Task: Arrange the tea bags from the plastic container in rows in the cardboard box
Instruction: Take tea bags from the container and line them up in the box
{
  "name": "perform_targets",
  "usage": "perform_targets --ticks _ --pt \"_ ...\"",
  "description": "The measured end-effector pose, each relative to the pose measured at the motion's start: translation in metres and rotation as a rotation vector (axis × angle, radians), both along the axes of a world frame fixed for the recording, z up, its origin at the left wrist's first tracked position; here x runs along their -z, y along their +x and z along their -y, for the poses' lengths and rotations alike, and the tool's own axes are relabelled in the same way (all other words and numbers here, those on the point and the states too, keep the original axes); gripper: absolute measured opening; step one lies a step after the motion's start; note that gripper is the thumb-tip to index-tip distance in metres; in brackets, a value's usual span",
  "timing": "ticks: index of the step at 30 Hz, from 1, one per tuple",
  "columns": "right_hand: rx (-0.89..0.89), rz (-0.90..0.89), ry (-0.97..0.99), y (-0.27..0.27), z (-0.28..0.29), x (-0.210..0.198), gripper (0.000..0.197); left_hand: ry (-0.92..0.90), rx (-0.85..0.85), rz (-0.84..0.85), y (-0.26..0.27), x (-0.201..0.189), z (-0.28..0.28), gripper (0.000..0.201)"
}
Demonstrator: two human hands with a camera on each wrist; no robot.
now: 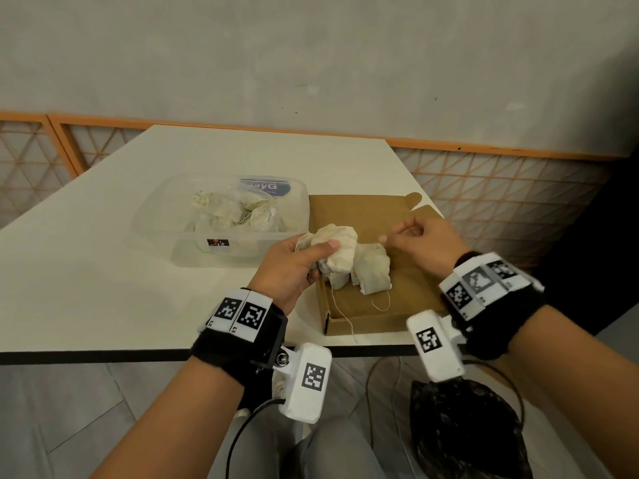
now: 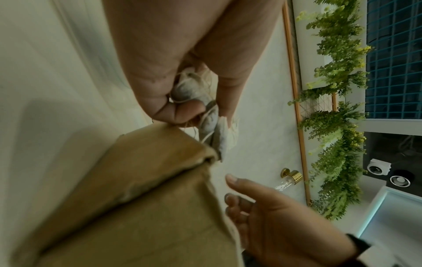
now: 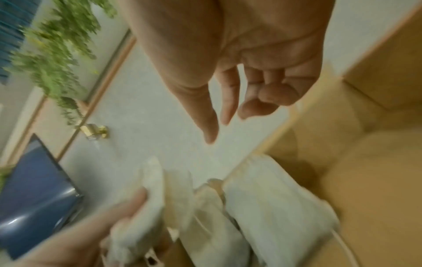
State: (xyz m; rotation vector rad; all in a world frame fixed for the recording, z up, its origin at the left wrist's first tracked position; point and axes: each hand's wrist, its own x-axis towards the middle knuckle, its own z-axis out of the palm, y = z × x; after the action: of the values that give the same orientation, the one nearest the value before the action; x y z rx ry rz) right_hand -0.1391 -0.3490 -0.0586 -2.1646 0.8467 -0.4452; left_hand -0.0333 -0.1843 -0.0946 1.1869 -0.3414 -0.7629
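Tea bags (image 1: 340, 252) fill my left hand (image 1: 294, 267), a crumpled cream bunch clenched over the near left part of the cardboard box (image 1: 408, 271), with loose strings trailing down past the box's front wall. Only the head view takes in the whole worktop (image 1: 103, 271), where the plastic container (image 1: 193, 243) sits touching the box's left side with more pale bags heaped inside. My left wrist view shows what the head view hides: the underside of the bunch (image 2: 212, 124), greyish where the tea shows through the paper, with threads tangled between my curled fingers (image 2: 180, 110) just above the box's corner (image 2: 160, 162). My right wrist view, blurred, shows one plump bag (image 3: 274, 195) down in the box beside the held ones, and my right hand (image 3: 239, 90) above it. That hand (image 1: 420, 242) hovers over the box's middle, just right of the bunch; in the head view thumb and forefinger look pinched as if on a thread, but I cannot make out any thread between them, so I cannot tell whether it holds anything.
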Motion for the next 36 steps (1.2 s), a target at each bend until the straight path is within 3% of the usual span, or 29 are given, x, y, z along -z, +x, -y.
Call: perform_targets --ticks 3,7,10,16,21,22,24,26,29,33,36 --pt "-0.269 -0.241 -0.148 -0.005 -0.006 -0.034 0.007 0.000 0.013 0.005 0.001 -0.002 -0.002 0.010" --pt "-0.579 -0.721 -0.284 -0.002 -0.017 -0.035 0.018 0.010 0.011 0.009 0.003 -0.002 -0.003 0.010" --pt "-0.654 -0.828 -0.308 0.005 -0.021 -0.019 0.024 0.016 0.008 0.005 0.004 -0.001 -0.002 0.011" --pt "-0.632 -0.671 -0.214 0.016 -0.012 -0.014 0.021 0.015 0.029 0.013 0.004 -0.008 0.000 0.007" --pt "-0.349 -0.140 0.255 0.007 -0.008 -0.032 0.016 0.007 0.037 0.036 0.003 -0.012 0.008 0.018" --pt "-0.342 -0.136 0.260 0.002 -0.006 -0.030 0.022 -0.002 0.035 0.039 0.001 -0.012 0.010 0.020" --pt "-0.399 -0.303 0.144 -0.011 -0.002 -0.016 0.027 -0.022 0.030 0.035 -0.003 -0.014 0.015 0.021" --pt "-0.492 -0.496 0.018 -0.024 -0.001 0.000 0.022 -0.033 0.034 0.009 -0.007 -0.015 0.019 0.024" --pt "-0.585 -0.557 -0.068 -0.033 -0.009 0.013 0.016 -0.015 0.070 0.003 -0.013 -0.012 0.024 0.022" --pt "-0.522 -0.405 0.197 -0.033 -0.017 0.006 0.013 0.011 0.075 0.063 -0.014 -0.007 0.023 0.012" --pt "-0.256 -0.023 0.325 -0.027 -0.015 -0.012 0.014 0.030 0.103 0.094 -0.013 -0.008 0.020 0.013"
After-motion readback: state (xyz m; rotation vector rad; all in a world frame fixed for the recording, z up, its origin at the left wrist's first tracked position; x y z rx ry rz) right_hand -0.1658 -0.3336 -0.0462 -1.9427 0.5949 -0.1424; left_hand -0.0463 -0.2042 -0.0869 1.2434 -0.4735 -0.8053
